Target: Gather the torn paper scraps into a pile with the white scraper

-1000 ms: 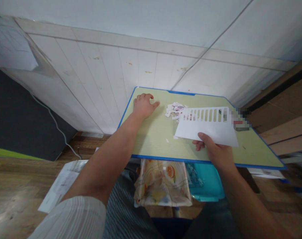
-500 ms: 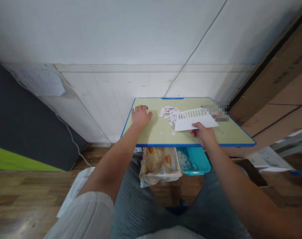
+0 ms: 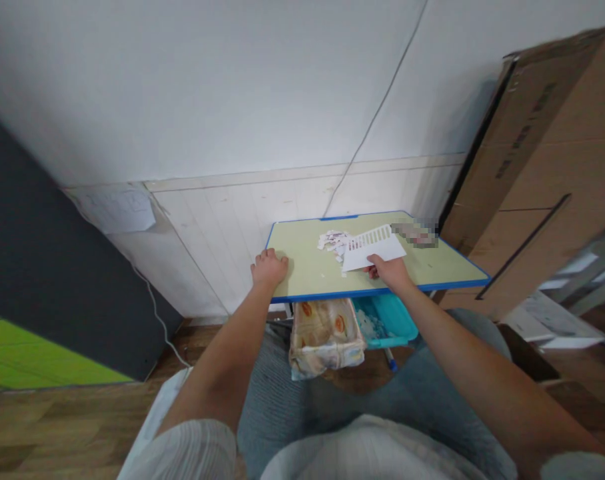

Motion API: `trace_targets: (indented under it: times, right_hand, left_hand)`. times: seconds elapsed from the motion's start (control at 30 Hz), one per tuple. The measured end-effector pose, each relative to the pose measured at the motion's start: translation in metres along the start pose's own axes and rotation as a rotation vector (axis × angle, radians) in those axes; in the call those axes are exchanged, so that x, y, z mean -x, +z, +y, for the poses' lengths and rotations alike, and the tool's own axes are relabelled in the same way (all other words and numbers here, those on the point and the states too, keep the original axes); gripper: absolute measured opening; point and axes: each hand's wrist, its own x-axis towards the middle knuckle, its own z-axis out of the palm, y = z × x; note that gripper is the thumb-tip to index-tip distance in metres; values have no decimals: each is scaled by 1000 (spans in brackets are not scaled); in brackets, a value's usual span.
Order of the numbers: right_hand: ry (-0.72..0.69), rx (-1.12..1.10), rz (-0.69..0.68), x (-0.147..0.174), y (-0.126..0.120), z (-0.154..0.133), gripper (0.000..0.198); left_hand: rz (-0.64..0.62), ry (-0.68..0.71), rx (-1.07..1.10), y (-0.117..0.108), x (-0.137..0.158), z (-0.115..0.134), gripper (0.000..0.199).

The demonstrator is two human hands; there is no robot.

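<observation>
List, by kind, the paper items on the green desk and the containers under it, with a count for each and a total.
White paper sheet with a row of cut slots, held by the right hand: 1
Pile of small paper scraps: 1
Patterned bag: 1
Teal plastic bin: 1
Total: 4

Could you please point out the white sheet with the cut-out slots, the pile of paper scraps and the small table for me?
white sheet (image 3: 377, 252), head view, on its plain lower half.
pile of paper scraps (image 3: 332, 240), head view, on the middle of the heap.
small table (image 3: 307, 270), head view, on bare green top.
</observation>
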Motion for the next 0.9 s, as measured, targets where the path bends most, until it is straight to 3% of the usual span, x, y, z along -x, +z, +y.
trace_targets:
  times: [0.4, 0.9]
  right_hand:
    - [28, -9, 160, 15, -44, 15, 13]
    - [63, -5, 28, -9, -40, 18, 13]
  left_hand:
    - [-13, -17, -26, 7, -7, -2, 52]
    - [-38, -23, -57, 1, -6, 0, 54]
